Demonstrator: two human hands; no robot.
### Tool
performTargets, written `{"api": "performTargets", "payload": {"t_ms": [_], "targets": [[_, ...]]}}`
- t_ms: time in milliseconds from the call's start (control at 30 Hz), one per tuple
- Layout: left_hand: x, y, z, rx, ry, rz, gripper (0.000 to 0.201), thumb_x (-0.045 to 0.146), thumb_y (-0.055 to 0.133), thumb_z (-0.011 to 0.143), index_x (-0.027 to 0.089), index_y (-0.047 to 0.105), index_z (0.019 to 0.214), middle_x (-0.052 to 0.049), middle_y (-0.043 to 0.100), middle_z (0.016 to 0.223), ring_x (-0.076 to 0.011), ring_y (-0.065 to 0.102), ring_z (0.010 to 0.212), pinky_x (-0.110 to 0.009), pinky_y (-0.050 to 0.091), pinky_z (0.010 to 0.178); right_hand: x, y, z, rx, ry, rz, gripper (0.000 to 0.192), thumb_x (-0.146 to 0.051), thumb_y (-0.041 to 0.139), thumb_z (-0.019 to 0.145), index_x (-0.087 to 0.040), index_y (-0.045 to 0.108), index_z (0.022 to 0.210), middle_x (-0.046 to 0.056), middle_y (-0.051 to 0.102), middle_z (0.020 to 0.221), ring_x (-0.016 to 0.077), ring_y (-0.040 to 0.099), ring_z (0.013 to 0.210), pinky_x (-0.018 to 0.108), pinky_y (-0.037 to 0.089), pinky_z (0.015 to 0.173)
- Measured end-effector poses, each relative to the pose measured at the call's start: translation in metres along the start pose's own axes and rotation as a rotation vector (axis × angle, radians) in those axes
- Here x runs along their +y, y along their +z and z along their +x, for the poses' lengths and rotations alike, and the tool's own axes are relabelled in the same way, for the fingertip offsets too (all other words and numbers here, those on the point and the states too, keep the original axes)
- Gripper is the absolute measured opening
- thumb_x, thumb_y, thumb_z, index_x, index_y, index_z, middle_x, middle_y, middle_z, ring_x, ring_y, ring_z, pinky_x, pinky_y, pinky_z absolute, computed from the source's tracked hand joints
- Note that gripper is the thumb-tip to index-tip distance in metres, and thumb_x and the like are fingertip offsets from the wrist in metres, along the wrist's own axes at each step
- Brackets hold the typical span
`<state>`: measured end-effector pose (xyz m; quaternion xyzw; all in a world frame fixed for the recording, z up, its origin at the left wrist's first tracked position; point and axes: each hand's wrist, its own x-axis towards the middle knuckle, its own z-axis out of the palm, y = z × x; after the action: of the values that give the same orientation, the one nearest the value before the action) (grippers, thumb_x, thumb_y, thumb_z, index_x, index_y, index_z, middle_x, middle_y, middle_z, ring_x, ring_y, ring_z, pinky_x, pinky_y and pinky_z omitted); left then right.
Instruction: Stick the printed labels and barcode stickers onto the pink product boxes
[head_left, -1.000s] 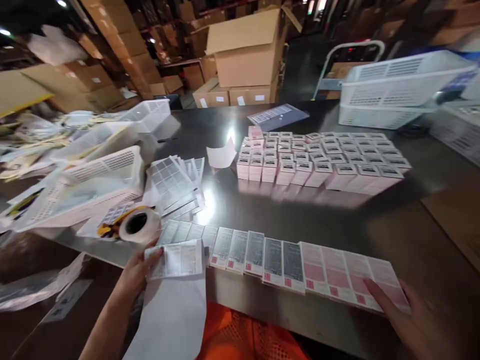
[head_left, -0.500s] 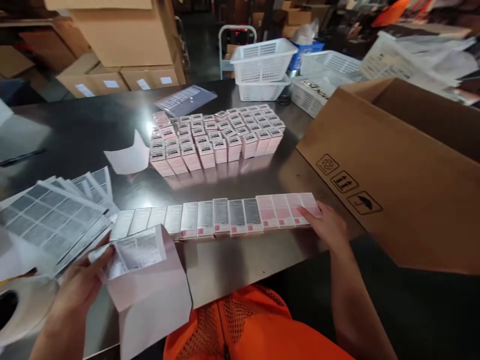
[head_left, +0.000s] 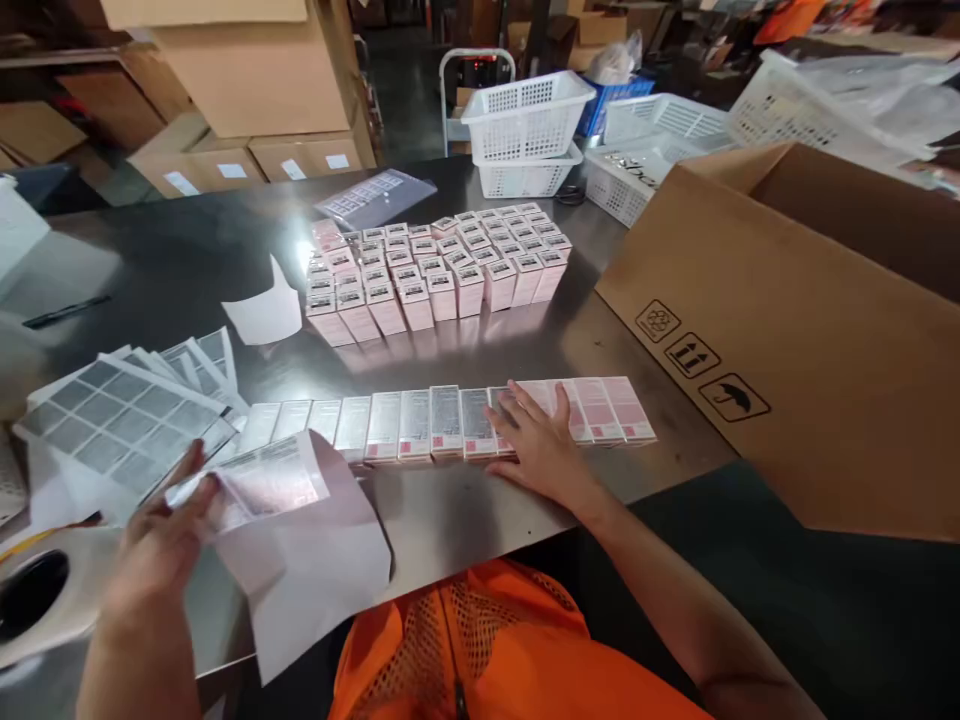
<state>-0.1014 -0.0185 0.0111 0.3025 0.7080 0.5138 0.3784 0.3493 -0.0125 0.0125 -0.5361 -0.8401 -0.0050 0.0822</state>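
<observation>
The row of flat pink cartons (head_left: pixel 450 425) lies along the near desk (head_left: pixel 187 260) edge, long axis left-to-right, with the right hand (head_left: pixel 536 445) resting flat, fingers spread, on its middle, while the left hand (head_left: pixel 161 545) pinches a label sheet (head_left: pixel 262 490) just left of it.

Pretty dim warehouse light overall, with the background at the top of the frame going dark. Overhead light bounces off the shiny metal surface (head_left: pixel 187 260), leaving soft glare patches mid-frame. Edges bow out with wide-angle distortion, and the lower left corner looks smeary.
</observation>
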Motion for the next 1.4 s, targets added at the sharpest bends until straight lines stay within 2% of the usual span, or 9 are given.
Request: {"api": "performTargets", "payload": {"t_ms": [133, 367, 600, 667, 800, 967, 1133, 1233, 1400], "targets": [[0.006, 0.010, 0.005, -0.135, -0.148, -0.147, 0.064, 0.041, 0.095, 0.046, 0.027, 0.077, 0.106, 0.005, 0.073, 0.124, -0.0246, 0.048, 0.139, -0.010, 0.055, 0.081, -0.005, 0.001, 0.018, 0.009, -0.031, -0.012, 0.057, -0.053, 0.063, 0.090, -0.017, 0.059, 0.134, 0.018, 0.059, 0.140, 0.0352, 0.038, 0.142, 0.070, -0.005, 0.115], [0.005, 0.013, 0.010, -0.162, -0.157, -0.163, 0.067, 0.040, 0.096, 0.042, 0.026, 0.077, 0.104, 0.004, 0.078, 0.112, -0.0255, 0.051, 0.135, -0.010, 0.055, 0.072, 0.007, -0.001, 0.045, -0.033, -0.022, -0.048, 0.051, -0.042, 0.062, 0.093, -0.016, 0.056, 0.136, 0.018, 0.054, 0.146, 0.0326, 0.041, 0.140, 0.069, 0.001, 0.117], [-0.003, 0.011, 0.000, -0.378, -0.117, -0.215, 0.067, 0.039, 0.092, 0.055, 0.019, 0.074, 0.116, -0.010, 0.073, 0.123, -0.0324, 0.064, 0.119, -0.027, 0.059, 0.081, 0.016, -0.023, 0.071, -0.198, 0.117, -0.014, 0.071, -0.040, 0.079, 0.075, -0.019, 0.055, 0.138, 0.021, 0.050, 0.148, 0.0453, 0.032, 0.143, 0.081, 0.009, 0.107], [-0.007, 0.009, -0.003, -0.450, -0.110, -0.249, 0.068, 0.041, 0.091, 0.056, 0.018, 0.074, 0.118, -0.014, 0.071, 0.126, -0.0362, 0.063, 0.121, -0.034, 0.059, 0.086, -0.007, -0.028, 0.090, -0.156, 0.070, 0.011, 0.088, -0.049, 0.079, 0.072, -0.016, 0.045, 0.146, 0.024, 0.041, 0.154, 0.0482, 0.023, 0.146, 0.081, 0.009, 0.107], [-0.015, -0.002, -0.004, -0.487, -0.043, -0.350, 0.064, 0.049, 0.087, 0.059, 0.020, 0.075, 0.115, -0.014, 0.058, 0.144, -0.0395, 0.051, 0.134, -0.045, 0.053, 0.103, -0.091, -0.016, 0.146, -0.073, -0.264, 0.164, 0.108, -0.063, 0.074, 0.071, -0.015, 0.026, 0.155, 0.021, 0.029, 0.161, 0.0448, 0.014, 0.150, 0.075, 0.003, 0.113], [-0.022, -0.040, 0.001, -0.386, 0.016, -0.475, 0.054, 0.052, 0.081, 0.068, 0.020, 0.077, 0.112, -0.013, 0.063, 0.139, -0.0387, 0.053, 0.132, -0.048, 0.050, 0.106, -0.174, 0.024, 0.203, -0.215, -0.434, 0.194, 0.117, -0.073, 0.075, 0.060, -0.009, 0.033, 0.149, 0.026, 0.040, 0.153, 0.0443, 0.017, 0.149, 0.070, 0.002, 0.115], [-0.026, -0.077, 0.023, -0.364, 0.026, -0.545, 0.053, 0.048, 0.085, 0.062, 0.017, 0.078, 0.105, -0.011, 0.070, 0.128, -0.0384, 0.057, 0.128, -0.043, 0.054, 0.101, -0.206, 0.025, 0.224, -0.232, -0.388, 0.145, 0.102, -0.064, 0.081, 0.052, -0.011, 0.051, 0.133, 0.020, 0.059, 0.123, 0.0413, 0.045, 0.125, 0.072, 0.007, 0.114], [-0.026, -0.080, 0.042, -0.424, -0.016, -0.562, 0.054, 0.049, 0.086, 0.059, 0.015, 0.078, 0.099, -0.013, 0.074, 0.118, -0.0410, 0.062, 0.120, -0.046, 0.057, 0.095, -0.226, 0.013, 0.241, -0.263, -0.436, 0.018, 0.099, -0.063, 0.082, 0.049, -0.011, 0.056, 0.129, 0.022, 0.056, 0.123, 0.0432, 0.045, 0.122, 0.072, 0.003, 0.114], [-0.028, -0.066, 0.052, -0.586, -0.117, -0.571, 0.046, 0.044, 0.086, 0.061, 0.018, 0.078, 0.098, -0.013, 0.075, 0.115, -0.0401, 0.068, 0.109, -0.047, 0.060, 0.085, -0.219, 0.004, 0.256, -0.453, -0.396, -0.074, 0.141, -0.067, 0.082, 0.043, -0.006, 0.021, 0.155, 0.029, 0.035, 0.150, 0.0515, 0.025, 0.141, 0.071, 0.007, 0.114]]}}
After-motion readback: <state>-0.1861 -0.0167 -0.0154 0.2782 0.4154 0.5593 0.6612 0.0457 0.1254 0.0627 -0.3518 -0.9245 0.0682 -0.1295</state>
